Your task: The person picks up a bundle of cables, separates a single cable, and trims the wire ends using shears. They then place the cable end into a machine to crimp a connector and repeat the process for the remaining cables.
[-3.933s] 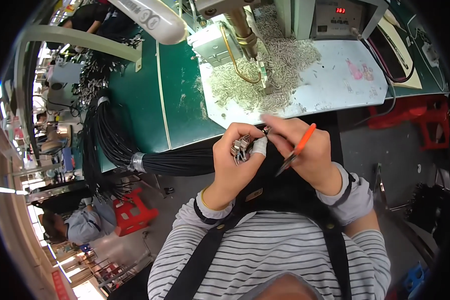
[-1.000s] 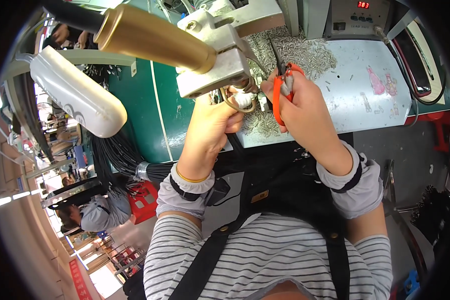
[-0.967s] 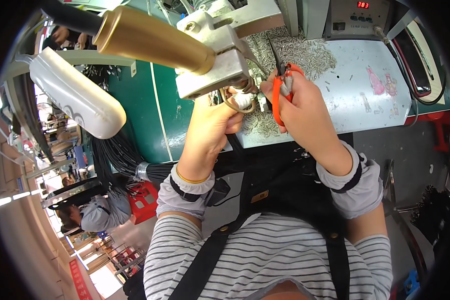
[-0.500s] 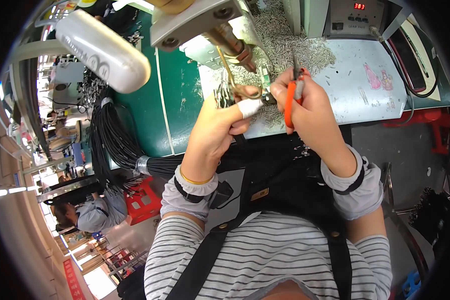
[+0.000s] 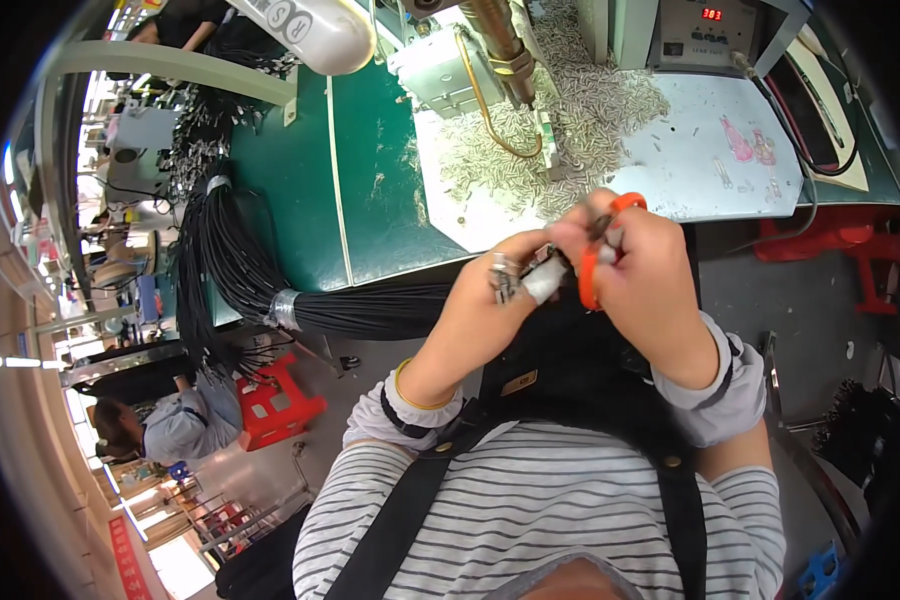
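Note:
My left hand (image 5: 485,315) is closed around small metal-tipped cable ends (image 5: 504,278), which stick out above its fingers. Its thumb has a white wrapping (image 5: 545,281). My right hand (image 5: 655,275) grips orange-handled scissors (image 5: 590,278), their blades partly hidden and blurred. The two hands meet at the fingertips over my black apron, just off the bench's front edge; what lies between the tips is too small to make out. A thick bundle of black cables (image 5: 370,315) runs from the left toward my lap, beneath my left forearm.
A bench press (image 5: 510,65) stands beyond my hands, amid many loose small metal pieces (image 5: 600,110) on a white board (image 5: 685,190). A control box (image 5: 708,40) with a red display is at the back right. Red stools (image 5: 275,405) flank the bench; another person (image 5: 175,425) sits at left.
Both hands have drawn back from beneath the press tip toward my body, with the cable ends and scissors still held. The view has shifted, showing more of the press and board.

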Demonstrator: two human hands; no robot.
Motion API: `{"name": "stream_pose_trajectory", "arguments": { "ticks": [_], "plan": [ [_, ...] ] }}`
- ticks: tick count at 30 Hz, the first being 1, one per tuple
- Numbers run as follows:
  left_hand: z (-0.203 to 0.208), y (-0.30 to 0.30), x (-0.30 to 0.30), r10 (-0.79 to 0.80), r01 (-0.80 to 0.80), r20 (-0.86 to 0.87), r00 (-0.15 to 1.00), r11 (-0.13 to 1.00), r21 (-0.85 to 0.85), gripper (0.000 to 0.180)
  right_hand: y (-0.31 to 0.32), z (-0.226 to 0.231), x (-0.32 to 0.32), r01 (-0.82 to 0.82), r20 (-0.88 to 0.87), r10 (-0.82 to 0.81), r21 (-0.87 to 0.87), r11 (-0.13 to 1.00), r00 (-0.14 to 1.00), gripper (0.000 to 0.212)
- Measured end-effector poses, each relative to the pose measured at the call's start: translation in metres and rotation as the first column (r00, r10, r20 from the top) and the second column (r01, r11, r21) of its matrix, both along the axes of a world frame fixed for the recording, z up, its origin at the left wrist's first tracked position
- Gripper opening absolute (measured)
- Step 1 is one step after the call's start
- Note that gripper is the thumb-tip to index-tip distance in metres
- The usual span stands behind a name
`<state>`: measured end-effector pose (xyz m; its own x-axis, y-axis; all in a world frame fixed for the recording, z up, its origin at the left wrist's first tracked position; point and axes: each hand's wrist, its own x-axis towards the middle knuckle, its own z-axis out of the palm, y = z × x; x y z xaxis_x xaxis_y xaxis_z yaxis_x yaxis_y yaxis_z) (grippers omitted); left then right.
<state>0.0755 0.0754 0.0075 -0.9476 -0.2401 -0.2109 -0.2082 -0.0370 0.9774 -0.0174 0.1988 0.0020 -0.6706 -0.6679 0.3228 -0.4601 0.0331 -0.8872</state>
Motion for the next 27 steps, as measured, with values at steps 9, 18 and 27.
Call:
{"name": "stream_pose_trajectory", "arguments": {
  "ticks": [9,18,27],
  "plan": [
    [-0.008,-0.019,0.009,-0.005,-0.037,0.055,0.998,0.694,0.719,0.012,0.002,-0.015,0.008,0.028,-0.072,-0.035,-0.097,0.995,0.997,0.020],
    [-0.004,-0.002,0.010,0.200,-0.260,-0.256,0.946,0.937,-0.231,0.013,0.001,-0.022,0.014,0.050,-0.265,-0.104,-0.204,0.978,0.959,0.019],
    [-0.006,-0.001,0.011,0.056,-0.244,-0.325,0.944,0.781,-0.574,0.024,0.000,-0.017,0.021,0.074,0.654,0.123,-0.266,0.961,0.746,0.011]
  ]
}}
